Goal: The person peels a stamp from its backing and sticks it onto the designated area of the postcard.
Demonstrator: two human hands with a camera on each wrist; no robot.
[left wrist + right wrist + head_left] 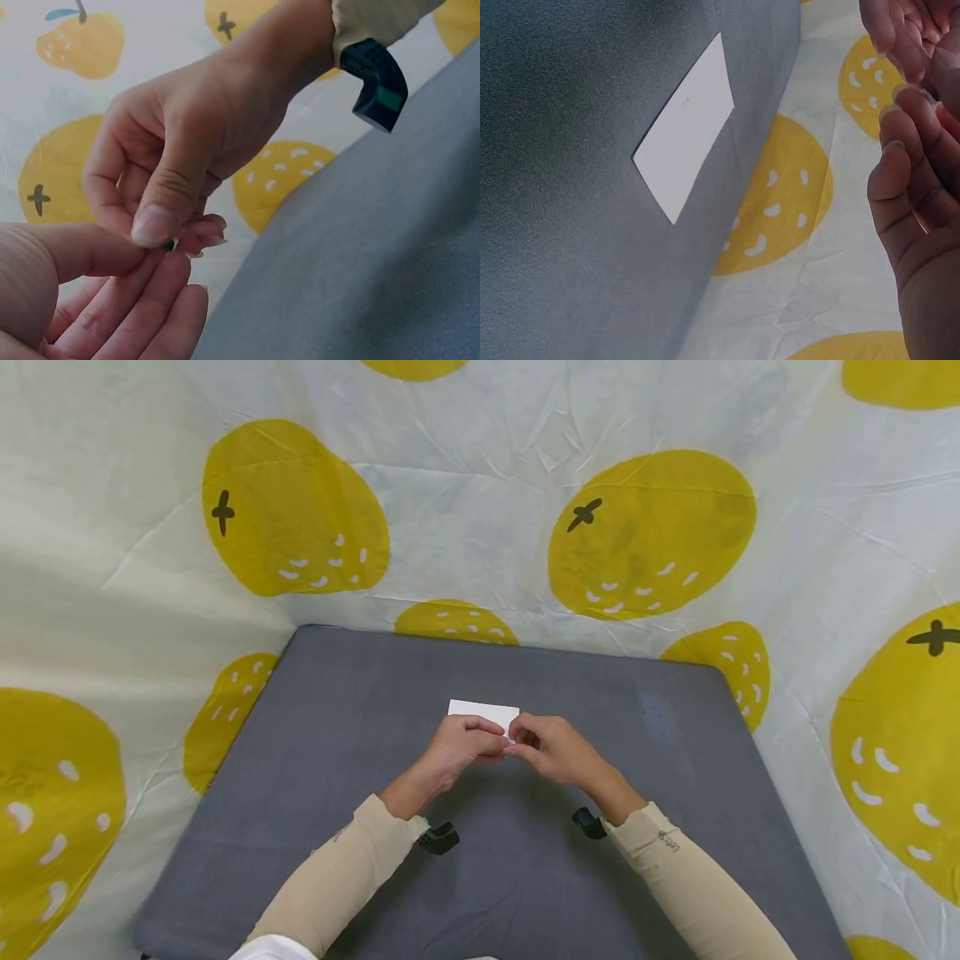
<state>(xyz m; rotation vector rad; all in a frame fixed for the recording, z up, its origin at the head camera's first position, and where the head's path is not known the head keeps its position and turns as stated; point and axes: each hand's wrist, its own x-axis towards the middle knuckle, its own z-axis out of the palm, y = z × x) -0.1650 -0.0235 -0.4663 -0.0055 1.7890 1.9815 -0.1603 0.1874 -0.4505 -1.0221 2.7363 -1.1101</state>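
Note:
Both hands meet fingertip to fingertip over the middle of the table. My left hand (471, 743) pinches a tiny dark piece with a pale edge (169, 244) between thumb and fingers. From the other side, my right hand (557, 750) brings its thumb and curled fingers onto the same piece. Most of it is hidden by the fingertips, so I cannot tell its kind. Just beyond the hands, a white rectangular card (483, 710) lies on the table, with a small faint mark showing in the right wrist view.
The grey cloth-covered table (360, 693) has its far edge against a white curtain (465, 535) printed with yellow fruit. Dark wrist cameras (438, 838) stick out from the beige sleeves (337, 868). A sliver of something white shows at the bottom edge of the head view.

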